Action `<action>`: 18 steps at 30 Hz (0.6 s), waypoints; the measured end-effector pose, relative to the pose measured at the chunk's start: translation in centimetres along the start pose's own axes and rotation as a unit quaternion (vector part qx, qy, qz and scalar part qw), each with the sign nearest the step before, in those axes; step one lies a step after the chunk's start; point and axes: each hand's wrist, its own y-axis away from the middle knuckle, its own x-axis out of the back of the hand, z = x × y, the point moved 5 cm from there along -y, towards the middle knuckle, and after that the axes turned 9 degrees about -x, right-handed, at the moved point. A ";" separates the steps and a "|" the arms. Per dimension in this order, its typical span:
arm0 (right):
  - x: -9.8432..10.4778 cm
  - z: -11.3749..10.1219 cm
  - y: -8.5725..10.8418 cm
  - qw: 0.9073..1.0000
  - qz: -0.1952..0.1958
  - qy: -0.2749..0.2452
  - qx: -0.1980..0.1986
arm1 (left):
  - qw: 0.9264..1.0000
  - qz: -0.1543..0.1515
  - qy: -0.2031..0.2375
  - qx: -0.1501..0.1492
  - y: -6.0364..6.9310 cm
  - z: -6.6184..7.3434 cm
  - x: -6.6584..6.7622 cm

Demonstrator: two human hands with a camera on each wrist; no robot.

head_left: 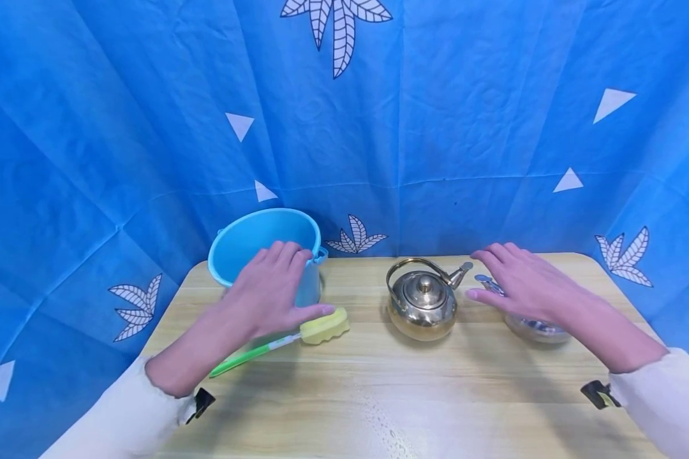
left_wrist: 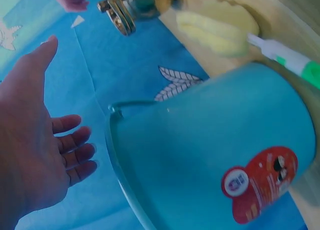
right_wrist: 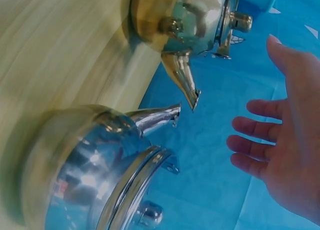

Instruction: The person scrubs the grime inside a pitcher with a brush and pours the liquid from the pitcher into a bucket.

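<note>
My left hand [head_left: 270, 290] hovers in front of the light blue bucket [left_wrist: 210, 145], thumb spread away from the fingers, holding nothing. Near its thumb lies a yellow sponge brush [head_left: 324, 326] with a green and white handle. Over on the right, my right hand [head_left: 522, 284] hangs above a silver teapot [right_wrist: 95, 175] and hides much of it in the head view; its palm holds nothing. Between the hands stands a gold teapot [head_left: 423, 306] with its lid on, its handle raised and its spout pointing right. Both hands look apart from these things in the wrist views.
The pale wooden table [head_left: 333, 395] carries everything, with wet drops [head_left: 393, 437] near its front. Behind and at the sides hangs a blue cloth [head_left: 459, 127] with white leaf and triangle prints. A red sticker [left_wrist: 262, 185] marks the bucket's side.
</note>
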 end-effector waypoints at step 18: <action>-1.6 -2.0 -1.7 1.000 0.007 0.002 0.027 | 0.998 0.003 -0.030 -0.058 -2.1 3.6 -1.6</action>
